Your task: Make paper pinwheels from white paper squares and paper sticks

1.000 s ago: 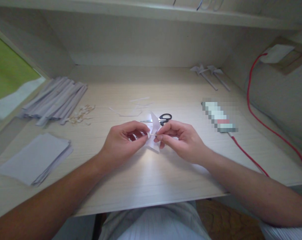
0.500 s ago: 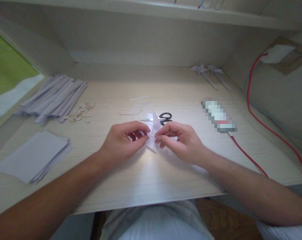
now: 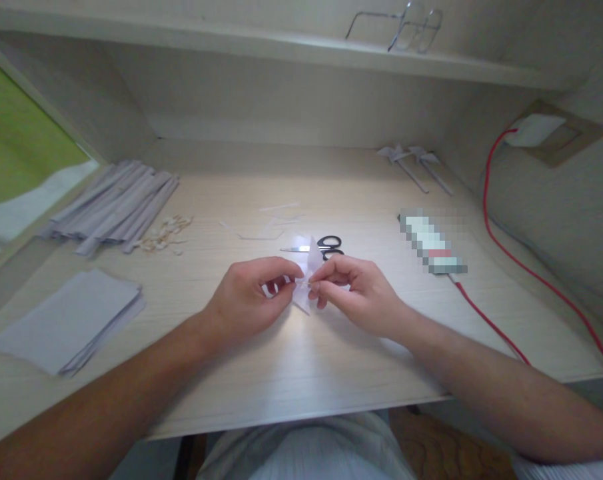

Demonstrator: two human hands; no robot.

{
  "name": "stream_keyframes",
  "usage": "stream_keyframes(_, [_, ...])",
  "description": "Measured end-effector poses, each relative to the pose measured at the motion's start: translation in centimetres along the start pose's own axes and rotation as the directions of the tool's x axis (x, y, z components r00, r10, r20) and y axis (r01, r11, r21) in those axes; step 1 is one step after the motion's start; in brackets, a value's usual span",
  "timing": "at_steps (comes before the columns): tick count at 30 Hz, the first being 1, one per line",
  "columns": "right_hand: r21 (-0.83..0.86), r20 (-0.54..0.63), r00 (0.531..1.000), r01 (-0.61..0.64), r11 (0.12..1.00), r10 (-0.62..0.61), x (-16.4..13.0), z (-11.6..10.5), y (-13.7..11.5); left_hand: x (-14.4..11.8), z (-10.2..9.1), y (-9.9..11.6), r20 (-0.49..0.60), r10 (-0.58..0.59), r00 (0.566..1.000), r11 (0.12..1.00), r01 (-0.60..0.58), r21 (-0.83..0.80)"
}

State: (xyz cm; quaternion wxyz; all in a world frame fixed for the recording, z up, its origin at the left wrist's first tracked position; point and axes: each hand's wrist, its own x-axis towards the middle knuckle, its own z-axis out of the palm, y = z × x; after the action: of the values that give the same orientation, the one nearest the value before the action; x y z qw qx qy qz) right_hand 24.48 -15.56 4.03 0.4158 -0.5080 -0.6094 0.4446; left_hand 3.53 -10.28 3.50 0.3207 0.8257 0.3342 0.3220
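Observation:
Between my two hands stands a white folded paper pinwheel head (image 3: 314,257), one blade up and another pointing down. My left hand (image 3: 248,293) is closed, its thumb and fingertips pinching the pinwheel's left side near the centre. On the other side my right hand (image 3: 364,293) pinches a small pale piece at the centre; the fingertips hide most of it. Just behind the paper lie scissors (image 3: 330,243) with black handles, blades pointing left. Thin paper strips (image 3: 261,238) are scattered beyond my left hand.
Rolled paper sticks (image 3: 114,207) are piled at the left, beside small pale twisted pieces (image 3: 164,233). Nearer lies a stack of paper (image 3: 76,320). Two pinwheels on sticks (image 3: 406,167) rest at the back right. A blurred-out device (image 3: 431,241) with a red cable (image 3: 491,323) lies at right.
The view has tilted up a little, so more of the shelf and the wire item on it shows. Both hands keep their pinch on the pinwheel, with only slight finger shifts.

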Motion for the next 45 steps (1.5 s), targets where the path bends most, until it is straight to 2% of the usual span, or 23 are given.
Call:
stream_keyframes(4, [0.126,0.054,0.997,-0.058,0.99,0.052,0.26,-0.06,0.06,-0.21,0.07,-0.17,0.009,-0.022,1.0,1.0,0.022,-0.019])
stream_keyframes(7, [0.156,0.083,0.995,-0.069,0.985,0.057,0.38,-0.16,0.18,-0.22,0.13,-0.22,0.01,-0.03,0.999,0.999,0.031,-0.024])
stream_keyframes(16, [-0.067,0.067,0.997,0.054,0.996,-0.049,-0.13,-0.22,-0.1,-0.33,0.35,-0.08,0.012,0.0,1.0,0.998,-0.001,0.065])
stream_keyframes(28, [0.058,0.065,0.997,0.043,0.997,-0.047,-0.07,-0.09,0.44,-0.42,0.36,-0.13,-0.029,0.064,0.998,0.991,-0.06,0.119])
stream_keyframes(36, [-0.045,0.017,0.992,0.124,0.991,-0.123,-0.28,-0.05,0.33,-0.31,0.49,-0.04,-0.073,0.046,0.996,0.992,-0.037,0.118])
stream_keyframes(45, [-0.054,-0.019,0.986,0.165,0.985,-0.166,-0.29,-0.1,0.11,-0.3,0.22,-0.05,-0.078,0.031,0.996,0.994,-0.023,0.107])
